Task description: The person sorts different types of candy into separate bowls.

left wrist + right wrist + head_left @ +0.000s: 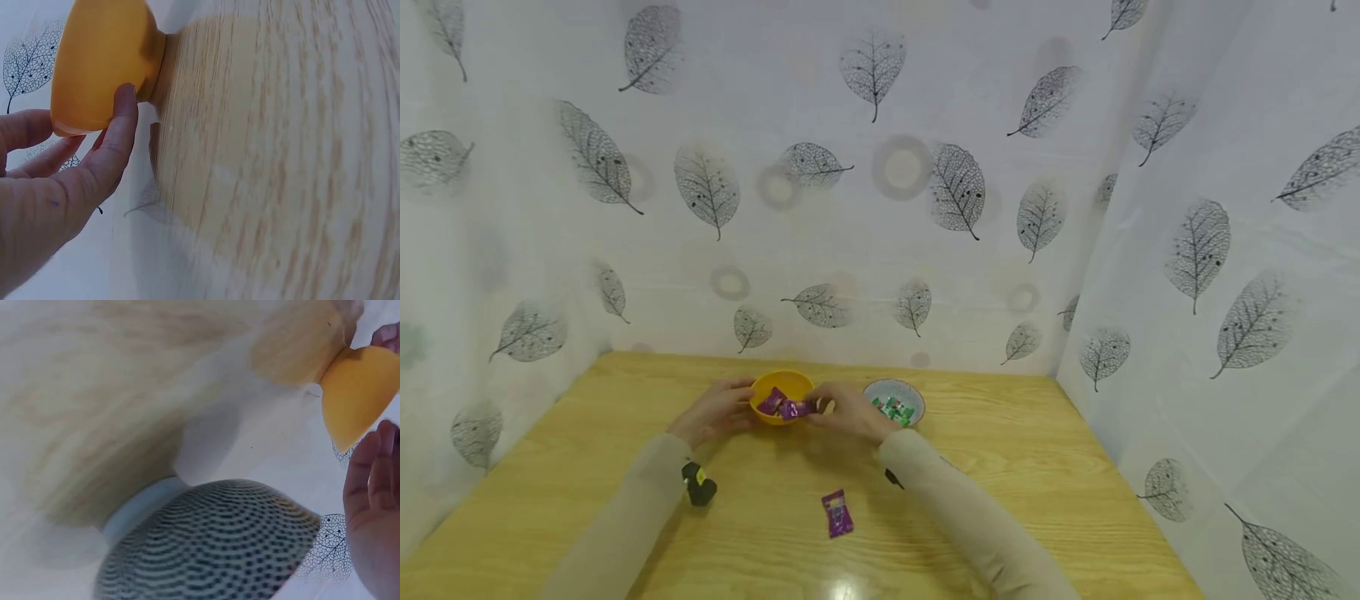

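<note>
A yellow bowl (784, 377) stands toward the back of the table, with several purple-wrapped candies (771, 401) inside. My left hand (718, 410) holds this bowl by its left side; in the left wrist view one finger (125, 103) lies along the outer wall and others are at the rim. Over the bowl's right rim, my right hand (850, 410) pinches a purple-wrapped candy (796, 409) at its fingertips. Part of that candy is hidden by the fingers. From the right wrist, the fingers (362, 469) show close by the rim of the yellow bowl (357, 394).
Just right of my right hand is a patterned bowl (891, 387) with several green-wrapped candies (895, 410). Another purple-wrapped candy (837, 513) lies on the wooden table (760, 533) nearer to me. Leaf-patterned curtains (880, 250) surround the table's back and sides.
</note>
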### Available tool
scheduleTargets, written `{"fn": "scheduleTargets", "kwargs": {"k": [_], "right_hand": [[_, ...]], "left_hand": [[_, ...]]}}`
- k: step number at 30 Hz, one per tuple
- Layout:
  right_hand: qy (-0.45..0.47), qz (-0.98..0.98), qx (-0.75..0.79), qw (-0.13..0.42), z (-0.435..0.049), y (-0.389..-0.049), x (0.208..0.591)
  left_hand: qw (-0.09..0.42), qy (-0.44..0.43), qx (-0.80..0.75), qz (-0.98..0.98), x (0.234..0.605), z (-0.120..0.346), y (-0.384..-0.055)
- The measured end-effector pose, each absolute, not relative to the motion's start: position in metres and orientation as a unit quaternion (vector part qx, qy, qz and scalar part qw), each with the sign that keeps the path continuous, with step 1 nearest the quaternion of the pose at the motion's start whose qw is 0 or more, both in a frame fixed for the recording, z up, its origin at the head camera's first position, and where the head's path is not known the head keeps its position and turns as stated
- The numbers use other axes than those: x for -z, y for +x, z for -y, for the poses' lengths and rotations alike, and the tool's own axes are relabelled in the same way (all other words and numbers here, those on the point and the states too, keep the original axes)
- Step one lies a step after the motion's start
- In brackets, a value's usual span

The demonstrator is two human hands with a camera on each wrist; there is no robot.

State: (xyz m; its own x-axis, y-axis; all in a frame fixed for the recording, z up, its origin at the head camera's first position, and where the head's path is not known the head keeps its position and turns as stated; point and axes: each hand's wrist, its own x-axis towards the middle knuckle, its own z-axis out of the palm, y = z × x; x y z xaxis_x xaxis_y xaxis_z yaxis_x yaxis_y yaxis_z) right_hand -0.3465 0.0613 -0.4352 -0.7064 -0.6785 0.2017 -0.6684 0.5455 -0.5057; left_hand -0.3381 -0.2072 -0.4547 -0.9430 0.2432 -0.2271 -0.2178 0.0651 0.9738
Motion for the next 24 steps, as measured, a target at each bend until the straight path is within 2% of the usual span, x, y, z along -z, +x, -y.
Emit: {"fn": "scheduleTargets", "kwargs": {"k": [14, 24], "right_hand": [[-0.341, -0.915, 0.211, -0.055, -0.044, -0.355, 0.432], [-0.367, -0.896, 0.240, -0.077, -0.051, -0.358, 0.440]], "left_hand": [[0.173, 0.010, -0.688, -0.705, 0.461, 0.208, -0.343], [0.168, 0.012, -0.686, -0.708, 0.461, 0.207, -0.343]]}}
